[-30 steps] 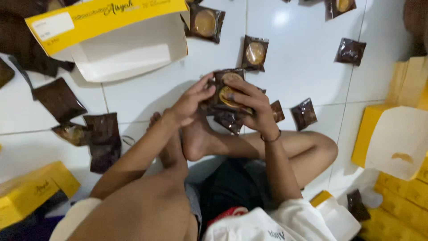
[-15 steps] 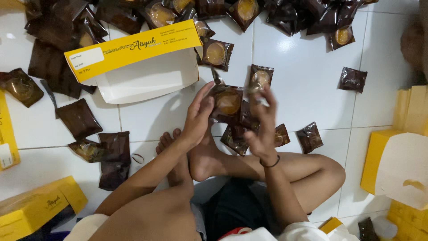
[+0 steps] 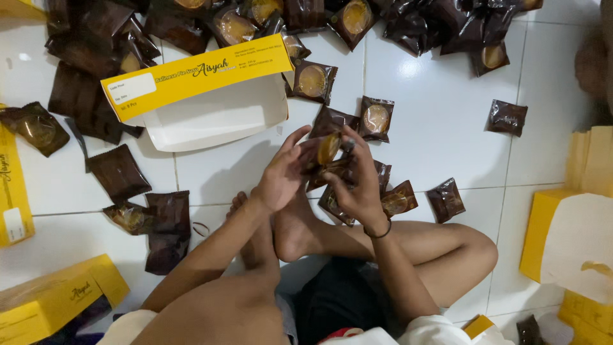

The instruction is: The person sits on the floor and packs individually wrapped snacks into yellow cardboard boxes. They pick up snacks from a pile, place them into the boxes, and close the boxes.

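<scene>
I sit cross-legged on a white tiled floor. My left hand (image 3: 284, 176) and my right hand (image 3: 359, 185) are raised together over my feet and grip a small stack of dark brown wrapped pastries (image 3: 327, 153), each with a round golden cake showing through its window. The top packet stands on edge between my fingers. An open yellow and white cardboard box (image 3: 211, 105) lies just beyond my hands, its lid tilted up and its white inside bare. More brown packets (image 3: 396, 201) lie on the tiles by my right wrist.
A big heap of brown packets (image 3: 306, 16) fills the far edge. Loose packets lie at left (image 3: 118, 172) and at right (image 3: 507, 117). Yellow boxes sit at bottom left (image 3: 57, 297), the left edge (image 3: 13, 185) and right (image 3: 575, 243).
The view has tipped forward, bringing the far heap of packets into sight. My hands have turned the stack so the top packet now stands on edge.
</scene>
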